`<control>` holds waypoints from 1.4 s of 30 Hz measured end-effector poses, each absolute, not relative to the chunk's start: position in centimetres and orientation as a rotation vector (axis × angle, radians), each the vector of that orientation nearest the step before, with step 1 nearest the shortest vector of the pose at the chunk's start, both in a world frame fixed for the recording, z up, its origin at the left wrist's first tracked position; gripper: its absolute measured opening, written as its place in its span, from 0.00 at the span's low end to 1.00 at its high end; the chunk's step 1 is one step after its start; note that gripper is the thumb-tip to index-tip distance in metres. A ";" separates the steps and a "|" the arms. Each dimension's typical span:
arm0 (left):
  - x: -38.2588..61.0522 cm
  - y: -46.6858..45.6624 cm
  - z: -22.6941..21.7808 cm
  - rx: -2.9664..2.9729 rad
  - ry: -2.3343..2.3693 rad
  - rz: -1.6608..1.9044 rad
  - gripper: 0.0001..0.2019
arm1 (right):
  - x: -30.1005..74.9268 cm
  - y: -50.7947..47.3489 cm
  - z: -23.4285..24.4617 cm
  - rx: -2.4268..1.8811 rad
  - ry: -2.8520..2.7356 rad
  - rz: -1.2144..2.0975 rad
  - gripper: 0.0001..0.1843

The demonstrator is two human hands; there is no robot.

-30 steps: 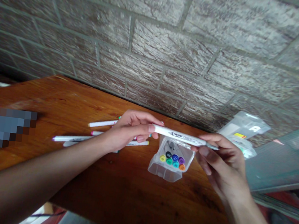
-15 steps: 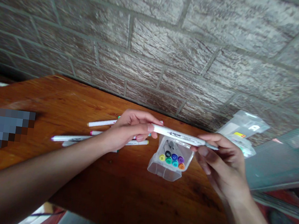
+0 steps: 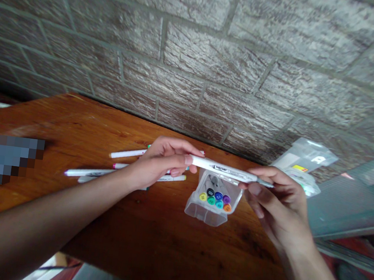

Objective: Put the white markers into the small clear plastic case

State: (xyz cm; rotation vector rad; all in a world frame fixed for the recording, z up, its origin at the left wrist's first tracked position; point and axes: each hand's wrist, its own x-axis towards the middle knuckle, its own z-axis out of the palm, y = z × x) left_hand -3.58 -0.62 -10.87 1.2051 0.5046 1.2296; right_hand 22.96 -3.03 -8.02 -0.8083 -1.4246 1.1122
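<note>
A white double-ended marker (image 3: 224,168) lies level across the picture, held between both hands. My left hand (image 3: 164,162) grips its left end, and my right hand (image 3: 277,199) pinches its narrower right tip. Below the marker stands a clear plastic box (image 3: 212,204) holding markers with coloured end caps, close under the gap between my hands. Several loose white markers (image 3: 90,172) lie on the wooden table (image 3: 39,122) to the left, partly hidden by my left hand and forearm.
A brick wall (image 3: 195,68) rises along the table's far edge. Clear plastic bags (image 3: 303,160) lie at the far right corner. A pixelated blurred object (image 3: 0,162) sits at the left. A glass pane (image 3: 353,197) fills the right side.
Both hands and the marker stay almost in place. The view has shifted only very slightly.
</note>
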 end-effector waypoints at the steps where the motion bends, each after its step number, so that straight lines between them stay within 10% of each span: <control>1: -3.6 -0.6 -10.8 1.206 0.510 1.229 0.11 | 23.0 -3.0 -8.0 -0.808 -1.424 1.112 0.10; 42: -3.7 -0.5 -10.9 1.236 0.549 1.210 0.13 | 23.2 -3.0 -8.2 -0.808 -1.452 1.112 0.10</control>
